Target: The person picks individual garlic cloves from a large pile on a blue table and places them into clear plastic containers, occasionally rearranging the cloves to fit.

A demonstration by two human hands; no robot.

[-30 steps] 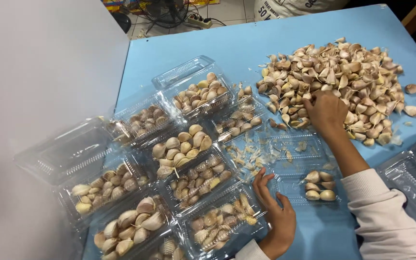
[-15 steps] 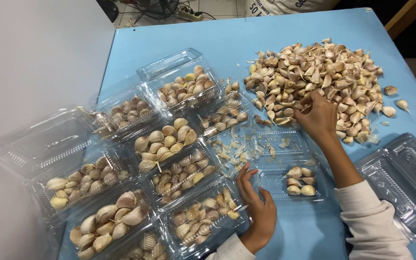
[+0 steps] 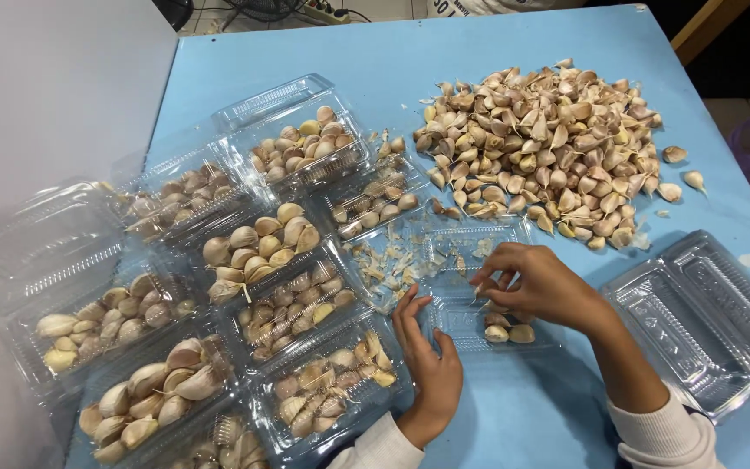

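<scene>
Hovering over the clear tray, right hand beside garlic cloves

A single head-worn view looks steeply down and forward from above the person's own arms, close enough that the blue surface fills most of the frame. The right hand sits just right of centre, the left hand below it near the bottom edge.
</scene>
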